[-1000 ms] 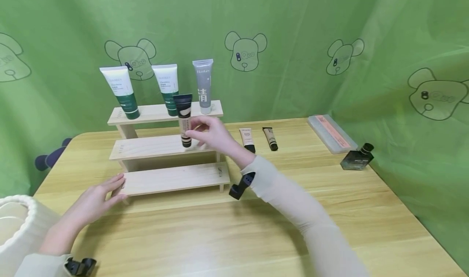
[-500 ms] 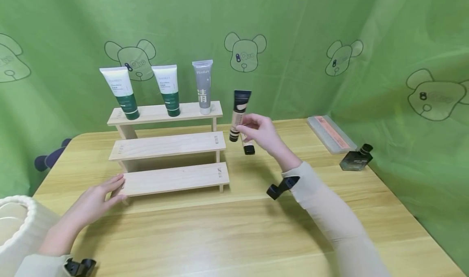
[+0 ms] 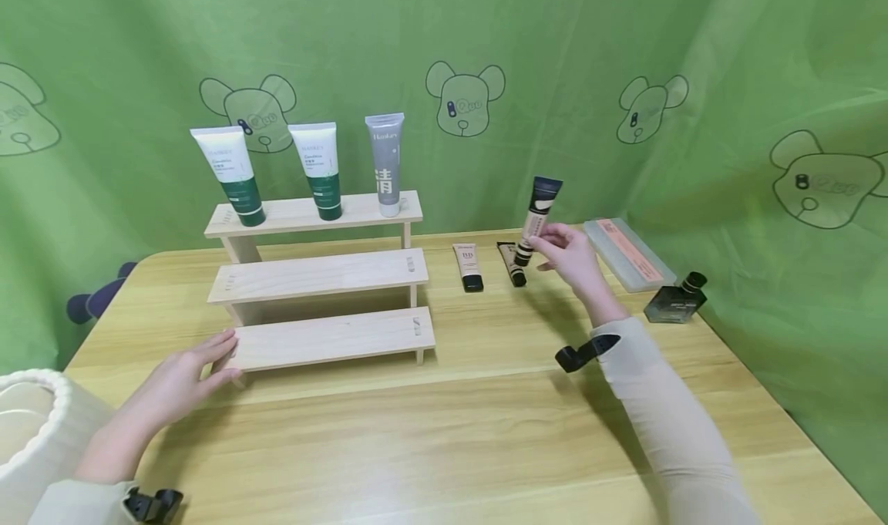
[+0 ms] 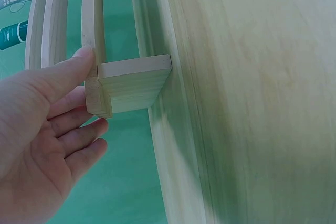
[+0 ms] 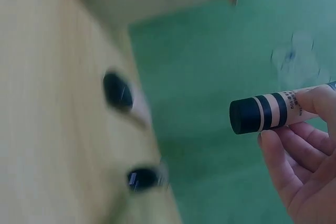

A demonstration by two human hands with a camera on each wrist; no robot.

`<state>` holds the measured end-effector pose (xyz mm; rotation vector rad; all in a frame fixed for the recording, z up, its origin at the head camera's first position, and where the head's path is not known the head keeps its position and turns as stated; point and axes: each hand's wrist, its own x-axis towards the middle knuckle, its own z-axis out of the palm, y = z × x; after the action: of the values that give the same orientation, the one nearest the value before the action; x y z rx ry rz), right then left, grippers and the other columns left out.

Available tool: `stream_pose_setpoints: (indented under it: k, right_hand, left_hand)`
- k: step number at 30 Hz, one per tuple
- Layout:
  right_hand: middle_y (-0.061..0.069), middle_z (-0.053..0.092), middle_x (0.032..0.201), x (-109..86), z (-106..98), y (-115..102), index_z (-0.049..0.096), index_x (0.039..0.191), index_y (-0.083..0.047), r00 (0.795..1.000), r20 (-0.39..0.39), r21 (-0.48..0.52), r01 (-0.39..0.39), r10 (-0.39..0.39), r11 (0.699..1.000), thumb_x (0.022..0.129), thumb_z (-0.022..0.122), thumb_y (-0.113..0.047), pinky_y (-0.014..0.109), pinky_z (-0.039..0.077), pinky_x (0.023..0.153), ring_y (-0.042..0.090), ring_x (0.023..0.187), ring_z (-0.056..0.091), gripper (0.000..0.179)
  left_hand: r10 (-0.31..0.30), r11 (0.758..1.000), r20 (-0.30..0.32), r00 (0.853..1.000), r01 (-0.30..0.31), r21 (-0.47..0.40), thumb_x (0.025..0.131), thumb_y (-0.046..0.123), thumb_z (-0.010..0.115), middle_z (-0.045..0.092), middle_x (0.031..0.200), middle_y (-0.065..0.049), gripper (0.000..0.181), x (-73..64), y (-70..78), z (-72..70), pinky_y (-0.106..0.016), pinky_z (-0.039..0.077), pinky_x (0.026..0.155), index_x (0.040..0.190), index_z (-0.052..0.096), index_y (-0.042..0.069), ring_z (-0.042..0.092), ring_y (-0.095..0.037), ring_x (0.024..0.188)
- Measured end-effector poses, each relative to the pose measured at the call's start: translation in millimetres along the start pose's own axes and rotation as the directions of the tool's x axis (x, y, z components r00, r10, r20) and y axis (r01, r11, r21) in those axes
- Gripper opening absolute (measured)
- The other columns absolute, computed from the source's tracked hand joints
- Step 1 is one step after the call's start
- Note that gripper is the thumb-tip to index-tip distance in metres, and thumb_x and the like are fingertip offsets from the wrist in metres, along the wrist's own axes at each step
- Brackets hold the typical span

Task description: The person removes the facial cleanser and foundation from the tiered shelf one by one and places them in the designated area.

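A black-and-beige cosmetic tube [image 3: 536,223] is pinched by my right hand [image 3: 570,257], cap down and slightly tilted, above the table. Behind it in the head view lies a similar tube [image 3: 510,261], partly covered. Left of that lies a pale pink BB tube [image 3: 468,267] with a black cap. With thumb and fingers, my left hand [image 4: 50,114] grips the left end of the lowest step of a three-tier wooden display rack [image 3: 333,340]. On its top tier stand two white-and-green tubes [image 3: 236,178] and a grey tube [image 3: 385,166].
At the table's right side lie a flat translucent case [image 3: 627,255] with a pink label and a dark glass bottle [image 3: 674,303]. A white ribbed container [image 3: 65,432] is at the lower left. Green cloth [image 3: 541,101] hangs behind the table.
My right hand has carried the black-and-beige tube rightward, from in front of the rack's middle tier to above the lying tubes. My left hand stays on the rack.
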<state>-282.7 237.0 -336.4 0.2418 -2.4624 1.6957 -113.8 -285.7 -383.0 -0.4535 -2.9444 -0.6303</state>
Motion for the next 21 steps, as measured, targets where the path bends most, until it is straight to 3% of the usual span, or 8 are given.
stream_pose_setpoints:
  k: [11, 21]
  right_hand:
    - [0.025, 0.054, 0.115, 14.1, -34, 53, 0.050, 0.119, 0.010, 0.985, -0.089, -0.098, -0.159, 0.150, 0.982, 0.092, 0.057, -0.020, 0.036, 0.055, 0.071, 0.011, 0.084, 0.055, 0.041]
    - [0.022, 0.053, 0.111, 32.9, -39, 92, 0.049, 0.123, 0.009, 0.948, -0.114, -0.066, -0.307, 0.298, 0.950, 0.091, 0.058, -0.024, 0.024, 0.055, 0.060, 0.009, 0.072, 0.055, 0.047]
  left_hand:
    - [-0.010, 1.000, 0.009, 1.000, 0.010, 0.000, 0.086, 0.023, 0.065, 0.040, 0.134, -0.027, 0.055, 1.2, 1.8, -2.0, -0.060, 0.034, 0.093, 0.126, 0.047, -0.011, 0.040, -0.049, 0.116]
    - [-0.011, 1.000, 0.012, 1.000, 0.011, -0.001, 0.087, 0.022, 0.065, 0.040, 0.134, -0.027, 0.055, 0.2, 1.8, -2.1, -0.059, 0.034, 0.093, 0.126, 0.047, -0.011, 0.040, -0.048, 0.116]
